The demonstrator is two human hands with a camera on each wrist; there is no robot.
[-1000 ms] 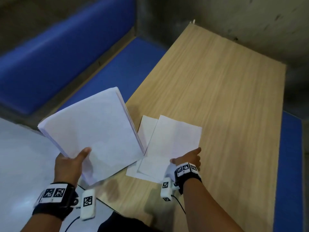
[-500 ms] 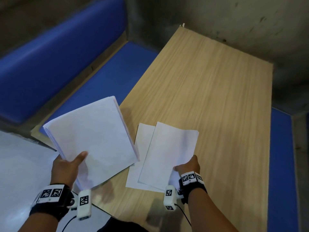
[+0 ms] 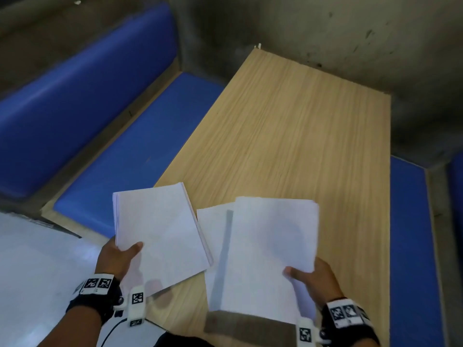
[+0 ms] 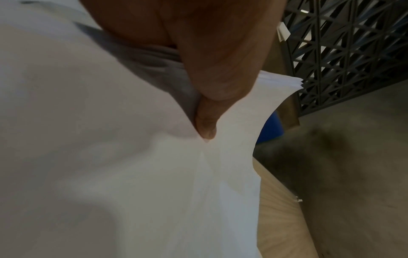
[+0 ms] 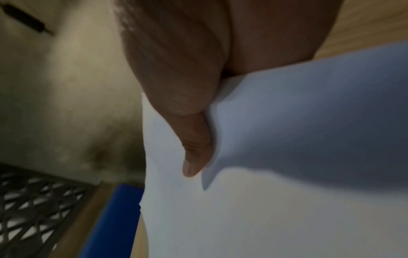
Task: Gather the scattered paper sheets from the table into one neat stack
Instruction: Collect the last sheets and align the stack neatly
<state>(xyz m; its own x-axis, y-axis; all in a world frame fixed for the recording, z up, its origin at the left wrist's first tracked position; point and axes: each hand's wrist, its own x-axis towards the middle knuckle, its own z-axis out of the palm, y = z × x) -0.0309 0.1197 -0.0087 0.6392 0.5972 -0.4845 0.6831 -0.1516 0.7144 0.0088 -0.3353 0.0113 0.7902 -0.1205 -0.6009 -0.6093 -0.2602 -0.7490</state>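
My left hand [image 3: 117, 256] grips a stack of white paper sheets [image 3: 160, 234] by its near left corner, thumb on top, held above the table's left edge. In the left wrist view the thumb [image 4: 207, 122] presses into the stack [image 4: 132, 174]. My right hand [image 3: 313, 279] pinches a loose white sheet [image 3: 270, 246] at its near right edge and holds it raised over the wooden table [image 3: 300, 134], casting a shadow below. The right wrist view shows that thumb [image 5: 194, 153] on top of the sheet [image 5: 264, 209]. Another sheet [image 3: 213, 221] lies flat on the table, partly hidden under the raised one.
Blue padded benches run along the table's left side [image 3: 125, 151] and right side [image 3: 411, 246]. A grey concrete wall [image 3: 325, 28] closes off the far end. A pale floor [image 3: 30, 271] shows at the lower left.
My right hand has pinched the top loose sheet and lifted its near end off the table. The left hand has swung the stack rightward, closer to the loose sheets.
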